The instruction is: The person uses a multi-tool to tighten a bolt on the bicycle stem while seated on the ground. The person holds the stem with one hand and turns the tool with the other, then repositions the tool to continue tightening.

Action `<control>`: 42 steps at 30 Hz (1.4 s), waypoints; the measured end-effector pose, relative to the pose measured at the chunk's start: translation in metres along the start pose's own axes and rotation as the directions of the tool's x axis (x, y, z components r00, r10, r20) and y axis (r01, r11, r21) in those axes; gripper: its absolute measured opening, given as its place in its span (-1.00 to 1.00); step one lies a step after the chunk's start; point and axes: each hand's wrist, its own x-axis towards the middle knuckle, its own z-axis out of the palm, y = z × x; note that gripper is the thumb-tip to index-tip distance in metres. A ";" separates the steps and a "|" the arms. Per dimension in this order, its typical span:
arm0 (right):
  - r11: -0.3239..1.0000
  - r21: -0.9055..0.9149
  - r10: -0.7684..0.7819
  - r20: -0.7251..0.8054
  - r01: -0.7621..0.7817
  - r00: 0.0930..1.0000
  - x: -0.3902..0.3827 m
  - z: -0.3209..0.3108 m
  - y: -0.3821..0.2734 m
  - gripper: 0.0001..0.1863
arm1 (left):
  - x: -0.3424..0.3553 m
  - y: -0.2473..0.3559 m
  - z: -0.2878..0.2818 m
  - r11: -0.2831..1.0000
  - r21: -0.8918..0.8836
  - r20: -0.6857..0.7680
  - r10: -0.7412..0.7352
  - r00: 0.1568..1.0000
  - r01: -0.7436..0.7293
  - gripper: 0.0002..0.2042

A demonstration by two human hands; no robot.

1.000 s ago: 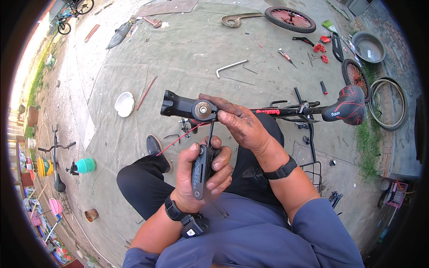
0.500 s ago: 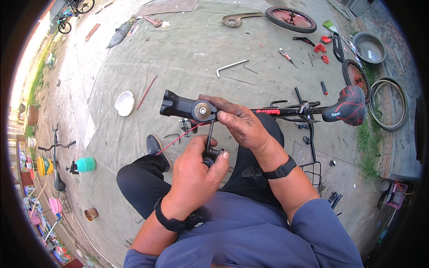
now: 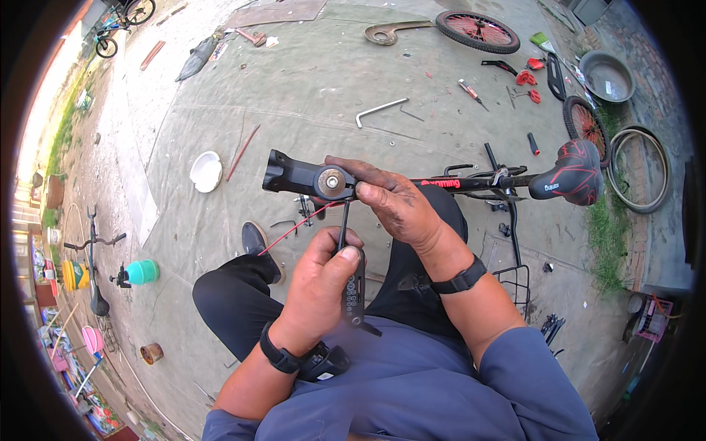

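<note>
Grey-green ground (image 3: 309, 81) spread under the whole work spot, parts and tools strewn over it. Black bicycle frame (image 3: 441, 184) ran rightward from the hands past the right knee, its black-and-red saddle (image 3: 568, 175) at the far right. Loose wheel (image 3: 478, 31) with red spokes lay flat at upper right; grey basin (image 3: 607, 76) lower, near the right edge. Right hand (image 3: 397, 202), fingers blackened, grasped the near end of a black handlebar stem (image 3: 294, 173), thumb below, fingers over the top. Stem lay roughly level in front of the person, its clamp end pointing left. Left hand (image 3: 315, 290) was closed round a dark folding multi-tool (image 3: 354, 294), thumb pressed along it. Tool's slim key (image 3: 344, 223) stood nearly upright, tip meeting the stem's underside; exact seating could not be told. Round silver bolt head (image 3: 332, 182) showed on the stem's face.
</note>
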 end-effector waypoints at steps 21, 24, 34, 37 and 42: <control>0.999 -0.045 -0.008 0.000 0.008 1.000 0.000 -0.001 -0.002 -0.42 | 0.001 0.016 0.012 0.616 0.777 -0.084 0.305 0.949 -0.129 -0.69; 0.998 -0.057 -0.022 -0.004 0.022 1.000 0.001 -0.002 0.000 -0.42 | 0.001 0.015 0.012 0.590 0.791 -0.064 0.341 0.938 -0.161 -0.70; 1.000 -0.003 -0.005 -0.002 0.005 1.000 0.000 0.000 0.000 -0.43 | -0.008 0.010 0.006 0.834 0.549 -0.106 0.145 0.984 -0.064 -0.76; 1.000 -0.027 -0.003 -0.004 0.003 1.000 0.001 -0.002 0.000 -0.43 | -0.004 0.013 0.007 0.945 0.326 -0.109 0.052 0.993 -0.014 -0.80; 1.000 -0.001 -0.013 -0.006 0.013 1.000 0.001 0.001 0.002 -0.42 | 0.000 0.005 -0.002 0.992 0.129 -0.052 0.005 0.999 0.002 -0.75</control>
